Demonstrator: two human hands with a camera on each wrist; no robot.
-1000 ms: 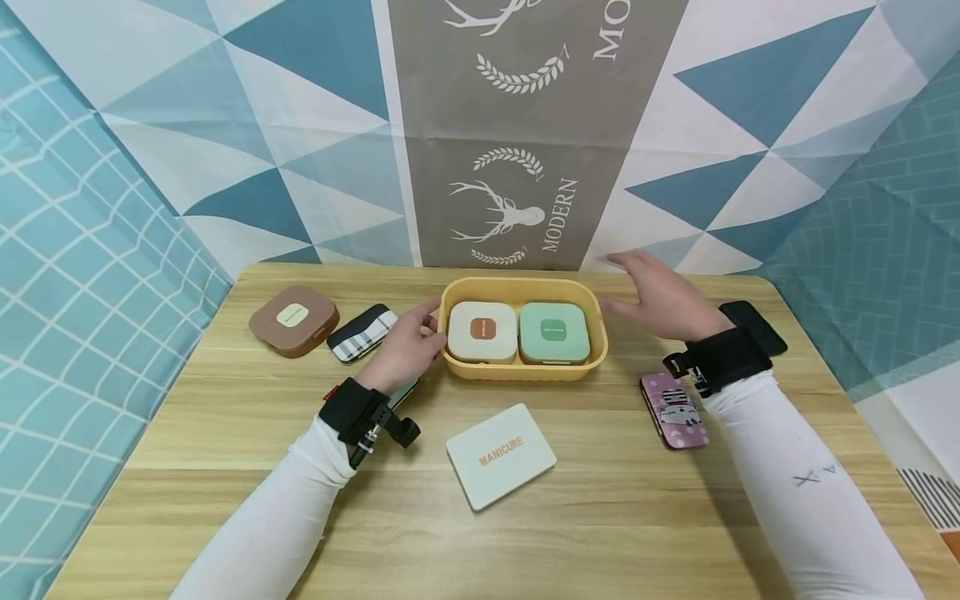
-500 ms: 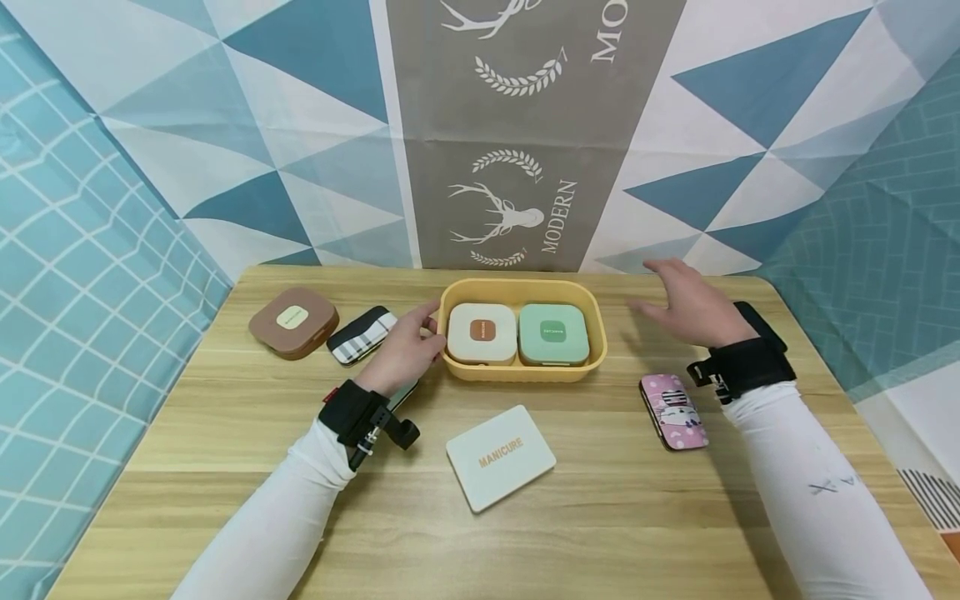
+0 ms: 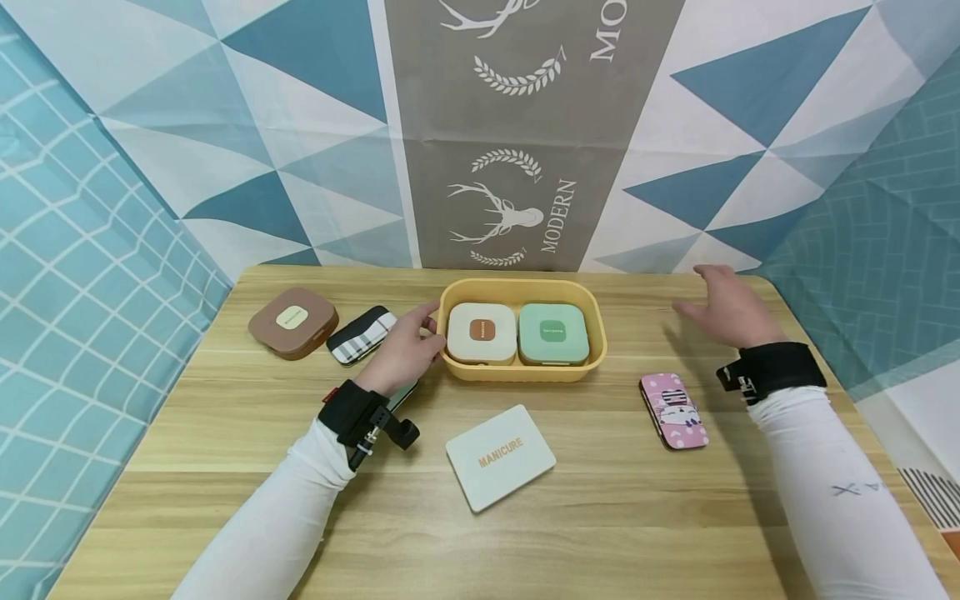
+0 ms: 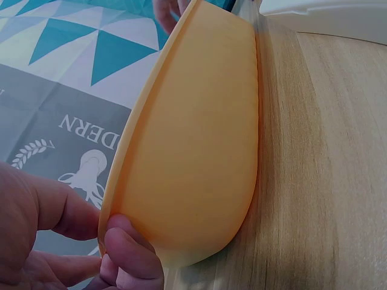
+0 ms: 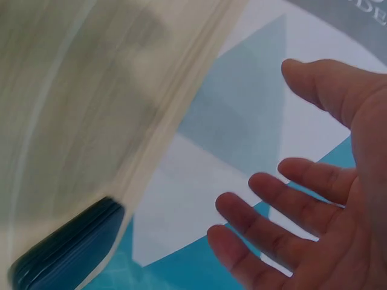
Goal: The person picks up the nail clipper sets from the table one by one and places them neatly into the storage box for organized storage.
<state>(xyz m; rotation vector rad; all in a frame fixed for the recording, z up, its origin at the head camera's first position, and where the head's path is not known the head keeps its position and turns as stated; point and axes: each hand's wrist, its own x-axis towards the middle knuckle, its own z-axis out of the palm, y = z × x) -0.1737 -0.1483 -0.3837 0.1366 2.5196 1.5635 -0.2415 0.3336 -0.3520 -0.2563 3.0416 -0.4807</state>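
Note:
My left hand (image 3: 405,348) pinches the left rim of a yellow plastic basket (image 3: 525,374), thumb outside and fingers over the edge, as the left wrist view shows. A cream square box (image 3: 461,323) and a mint green one (image 3: 577,335) lie side by side in the basket, each with a small label. Raised over the right part of the table, my right hand (image 3: 729,310) holds nothing, its fingers spread. A dark case (image 5: 69,248) lies on the table near it in the right wrist view; the hand and wrist hide it from the head view.
A brown box (image 3: 315,321) and a black-and-plaid case (image 3: 363,335) lie at the left. A dark green object (image 3: 402,395) is partly under my left wrist. A pale flat case marked MANICURE (image 3: 480,479) lies in front; a pink patterned case (image 3: 672,412) lies right. Patterned cloth hangs behind.
My right hand has drawn away from the basket toward the right, now covering the dark case in the head view. The left hand and the basket stay in place.

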